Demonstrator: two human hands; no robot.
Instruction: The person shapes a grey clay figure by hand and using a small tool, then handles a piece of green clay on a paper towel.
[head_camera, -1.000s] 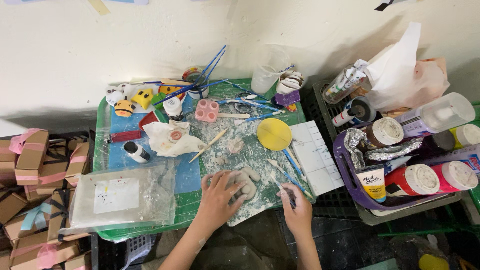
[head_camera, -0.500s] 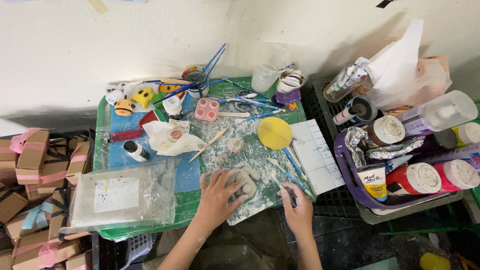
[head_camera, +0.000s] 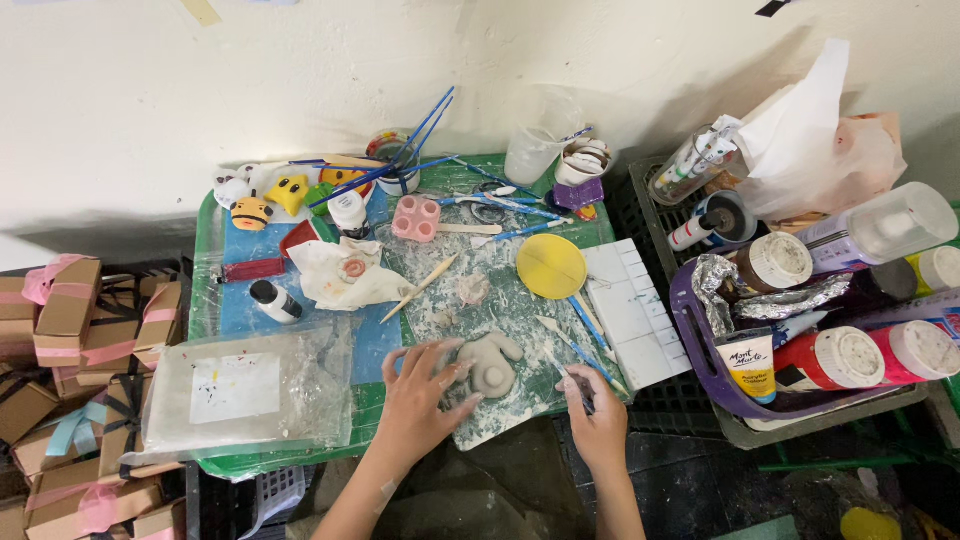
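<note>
Left hand (head_camera: 418, 395) cupped loosely against grey clay figure (head_camera: 487, 364), fingers spread, no clamp. Right hand (head_camera: 592, 405) pinched shut on thin tool (head_camera: 583, 395). Figure lying on dusty mat (head_camera: 500, 300) mid-table, roughly shaped, unpainted; yellow disc (head_camera: 550, 266) beyond.

The left hand (head_camera: 420, 400) lies spread on the clay-smeared mat, its fingertips touching the pale grey clay figure (head_camera: 488, 365). The right hand (head_camera: 597, 422) rests just beside that figure on its other side, fingers curled around a thin dark tool (head_camera: 583, 397). Beyond the right hand lie a yellow disc (head_camera: 551, 266) and a white tile palette (head_camera: 632, 312). Outward from the left hand sits a clear plastic bag (head_camera: 240, 390); ahead of it, a wooden stick (head_camera: 420, 287).
</note>
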